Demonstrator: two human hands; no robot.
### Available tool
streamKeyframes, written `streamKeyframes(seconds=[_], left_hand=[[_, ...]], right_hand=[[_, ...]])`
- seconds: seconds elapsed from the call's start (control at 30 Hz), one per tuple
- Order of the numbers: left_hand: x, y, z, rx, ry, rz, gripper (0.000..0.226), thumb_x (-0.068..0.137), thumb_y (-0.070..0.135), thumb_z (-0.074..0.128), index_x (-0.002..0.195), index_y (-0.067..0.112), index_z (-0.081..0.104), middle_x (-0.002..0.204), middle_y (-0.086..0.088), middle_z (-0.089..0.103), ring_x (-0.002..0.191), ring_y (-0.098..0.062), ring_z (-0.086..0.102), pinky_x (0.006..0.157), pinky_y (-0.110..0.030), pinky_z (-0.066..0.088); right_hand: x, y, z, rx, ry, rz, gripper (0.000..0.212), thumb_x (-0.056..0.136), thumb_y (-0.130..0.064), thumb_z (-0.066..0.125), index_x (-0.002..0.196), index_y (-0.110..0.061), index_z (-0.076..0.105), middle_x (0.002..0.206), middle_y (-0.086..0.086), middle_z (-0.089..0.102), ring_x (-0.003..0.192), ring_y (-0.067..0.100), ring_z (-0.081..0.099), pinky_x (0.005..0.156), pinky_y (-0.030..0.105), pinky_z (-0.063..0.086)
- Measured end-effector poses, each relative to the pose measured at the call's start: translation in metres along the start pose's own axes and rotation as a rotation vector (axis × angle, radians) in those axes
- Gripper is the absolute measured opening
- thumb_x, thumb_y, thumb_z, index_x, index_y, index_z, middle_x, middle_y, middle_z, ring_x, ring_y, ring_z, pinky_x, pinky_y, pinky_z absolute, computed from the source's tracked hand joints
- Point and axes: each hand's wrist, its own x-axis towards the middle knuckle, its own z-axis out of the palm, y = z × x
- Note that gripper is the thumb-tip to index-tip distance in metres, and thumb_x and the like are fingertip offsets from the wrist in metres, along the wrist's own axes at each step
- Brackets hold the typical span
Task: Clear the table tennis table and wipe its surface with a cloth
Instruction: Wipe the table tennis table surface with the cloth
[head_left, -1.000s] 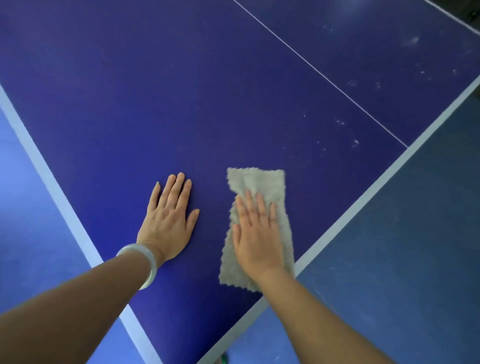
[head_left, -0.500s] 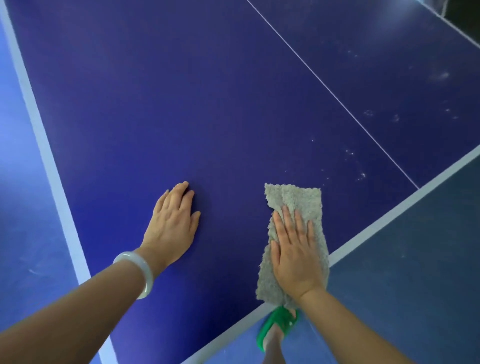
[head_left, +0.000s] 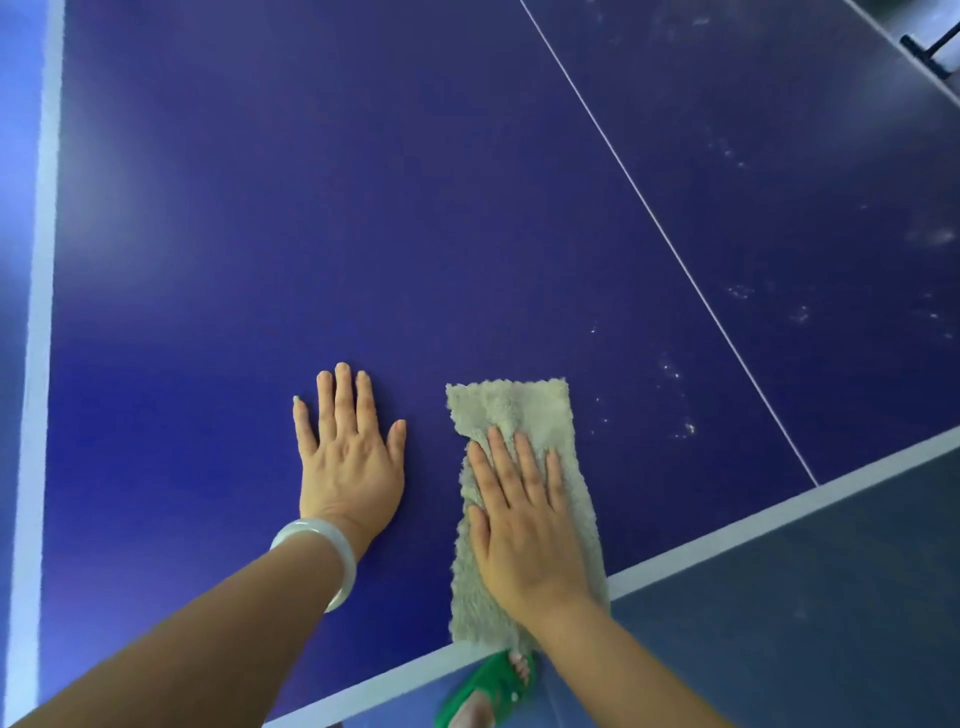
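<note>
"Both hands flat, correct?" asks the first speaker.

"Yes," says the second. "The person's left hand (head_left: 348, 457) lies open on the bare blue table (head_left: 311, 208), fingers straight, holding nothing; prob. only for support. The right hand (head_left: 524, 525) is also spread open, palm and fingers pressing down on the grey cloth (head_left: 519, 405), not gripping it."

"Where is the cloth exactly?"

"Near the table's front edge, its lower end reaching the white border. It is just beside the left hand but apart from it. Pale dusty marks (head_left: 685, 428) lie to the right, betw. the cloth and the thin white centre line (head_left: 675, 249)."

"How will the cloth handle?"

"It looks soft, fluffy and light, w/ no stiffness, so it can bunch or fold under the hand. By this judgement, the best hold is the flat palm in the middle, w/ fingers spread toward the far end, so the whole piece slides together. The surface seems smooth, so it should glide easily. W/ too little pressure, the hand may slip over the cloth instead."
</note>
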Motion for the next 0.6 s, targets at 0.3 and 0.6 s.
streamKeyframes(seconds=[0.3, 0.6], left_hand=[[0.001, 0.002, 0.0, -0.013, 0.033, -0.026, 0.075, 0.097, 0.053, 0.01, 0.156, 0.008, 0.019, 0.165, -0.008, 0.011, 0.153, -0.022, 0.0, 0.123, -0.049, 0.0], [0.001, 0.003, -0.002, 0.002, 0.042, -0.041, 0.074, 0.097, 0.053, 0.011, 0.156, 0.008, 0.02, 0.165, -0.008, 0.012, 0.153, -0.024, 0.003, 0.123, -0.05, 0.003]], right_hand=[[0.114, 0.08, -0.026, -0.04, -0.012, 0.247, 0.061, 0.102, -0.041, 0.007, 0.159, -0.022, -0.002, 0.166, 0.0, -0.011, 0.153, 0.023, -0.012, 0.123, 0.051, -0.003], [0.126, 0.028, -0.02, -0.01, 0.009, -0.049, 0.06, 0.103, -0.04, 0.016, 0.159, -0.02, 0.008, 0.167, 0.002, -0.001, 0.154, 0.023, -0.006, 0.124, 0.05, -0.001]])
